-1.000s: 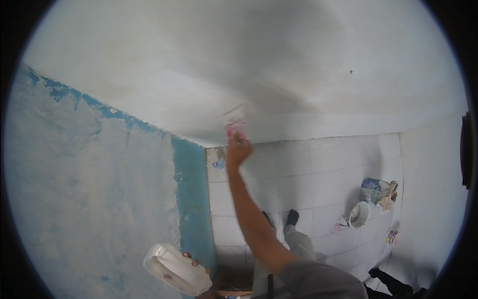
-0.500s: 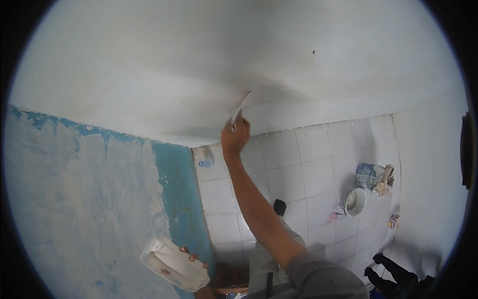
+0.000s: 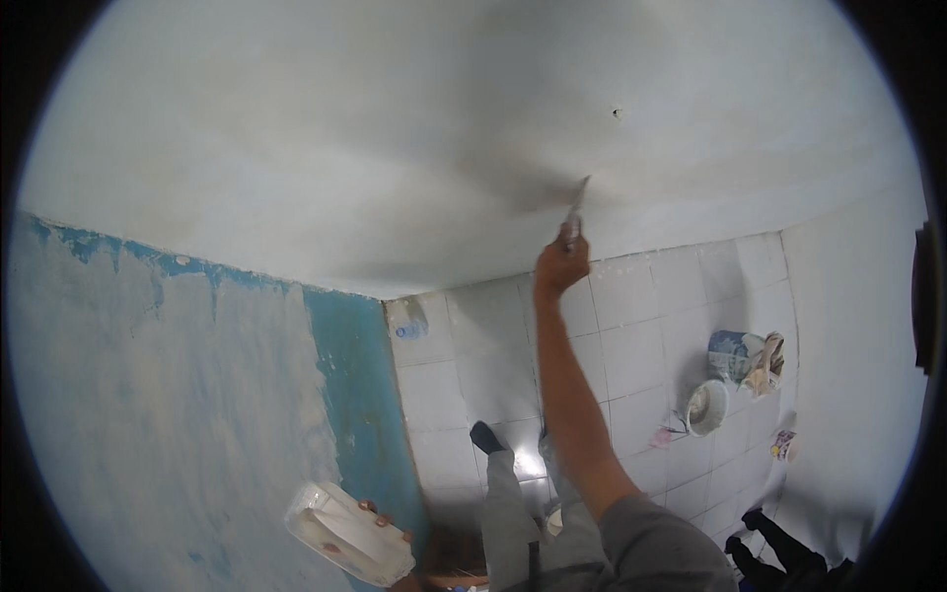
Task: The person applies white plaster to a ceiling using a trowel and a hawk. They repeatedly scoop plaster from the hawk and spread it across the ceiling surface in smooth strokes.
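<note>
My right hand is closed on a putty knife, seen nearly edge-on, its tip at the white wall ahead. A soft shadow spreads over the wall to the left of the blade. Low at the left, my left hand grips a white plastic tray, with fingertips over its right edge. Pale paste is smeared inside the tray. The rest of that hand is hidden beneath it.
Blue paint shows beside pale smears on the left wall. White floor tiles hold a white bucket, a blue-and-white bag, a clear bottle and a small cup. Dark leg-like shapes lie lower right.
My right hand and the putty knife have moved right along the wall. My left hand and tray have shifted slightly. My legs show more, with one dark-covered foot farther left.
</note>
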